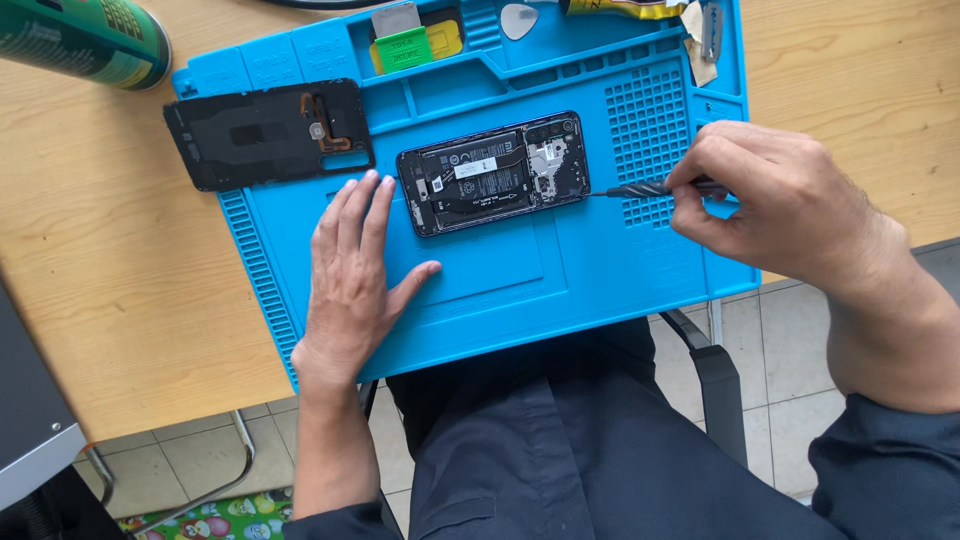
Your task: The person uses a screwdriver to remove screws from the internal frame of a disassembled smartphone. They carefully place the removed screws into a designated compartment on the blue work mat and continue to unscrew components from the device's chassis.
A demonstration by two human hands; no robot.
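An opened black phone (494, 172) lies on a blue work mat (560, 270), its battery and boards showing. My left hand (352, 280) rests flat on the mat, fingertips touching the phone's left end. In my right hand (770, 205) I grip a thin dark screwdriver (640, 188), with the tip at the phone's right edge. The phone's black back cover (268, 132) lies inside-up at the mat's upper left corner.
A green spray can (85, 40) lies on the wooden table (110, 290) at top left. Green and yellow cards (415, 42), a grey pick (519, 20) and small tools sit in the mat's top trays. My dark-clothed lap and a chair arm (715, 385) are below.
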